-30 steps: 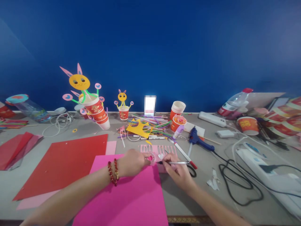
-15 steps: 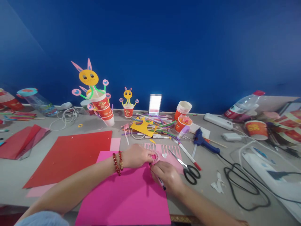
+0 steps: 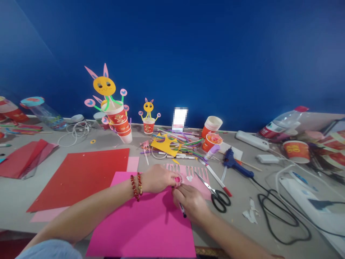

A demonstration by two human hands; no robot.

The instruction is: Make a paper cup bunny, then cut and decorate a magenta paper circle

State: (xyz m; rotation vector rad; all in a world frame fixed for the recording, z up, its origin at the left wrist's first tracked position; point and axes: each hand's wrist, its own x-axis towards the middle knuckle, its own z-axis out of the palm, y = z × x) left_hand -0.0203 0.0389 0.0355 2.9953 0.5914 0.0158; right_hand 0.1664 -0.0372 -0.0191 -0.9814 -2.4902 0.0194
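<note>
Pink ring, material unclear: pinched in left hand. Pen: gripped in right hand, above magenta sheet.

A craft workspace set against a plain blue wall; whether it belongs to a home, a classroom or a studio cannot be told. Spread over the grey counter are a red sheet, a bright pink sheet, black-handled scissors, a blue glue gun, a yellow offcut and a heap of thin coloured sticks. Toward the back stand a large paper-cup figure and a smaller figure, both with yellow heads and pink ears, while a stack of cups sits farther right.
</note>
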